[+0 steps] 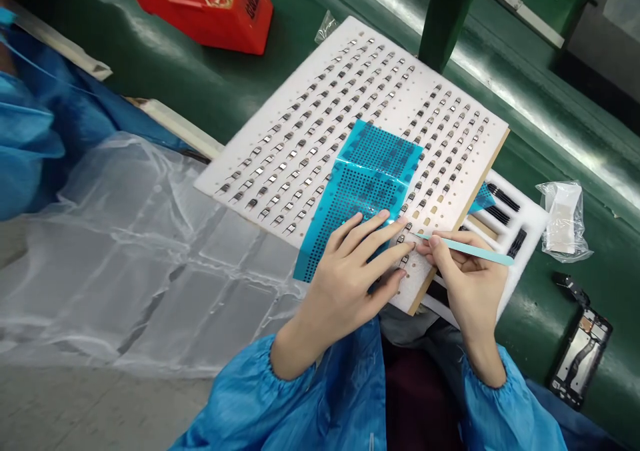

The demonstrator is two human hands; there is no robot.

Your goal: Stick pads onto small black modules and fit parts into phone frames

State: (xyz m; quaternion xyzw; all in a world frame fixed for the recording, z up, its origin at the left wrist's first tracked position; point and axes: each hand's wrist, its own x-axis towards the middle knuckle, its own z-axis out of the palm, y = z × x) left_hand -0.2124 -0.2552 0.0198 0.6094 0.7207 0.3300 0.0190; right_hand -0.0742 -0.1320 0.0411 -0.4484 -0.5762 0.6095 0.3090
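Left hand (350, 268) lies open and flat, fingers spread, on the near end of a blue perforated film (370, 164) that runs across the middle of the white foam board (240, 152). It grips nothing. The flat palm looks meant to pin the film so it cannot slide or curl. The fingertips stop at the film's right edge, just beside the board's near-right rows, which leaves those rows uncovered.

The right hand (467, 278) is closed in a pen-like pinch around a slim teal tool (475, 251). Its fine tip touches down at the board's near-right corner, close to the left fingertips. Held low and slanted like this, the tool likely gives steady, precise contact with one small spot.

The board carries slanted rows of small metal parts (300, 144) seated in its holes, while several holes at the near-right corner stand empty. It sits tilted, with its near corner over the person's lap and its far part over the green desk (200, 84).

Under the board's right edge a second white tray (530, 221) pokes out with black parts (503, 198) in its slots. A small plastic bag (563, 218) lies right of the board, and a phone frame (583, 354) sits nearer the person on that side. Clear plastic sheeting (125, 251) spreads left of the board, and a red bin (210, 8) stands beyond its far-left edge.
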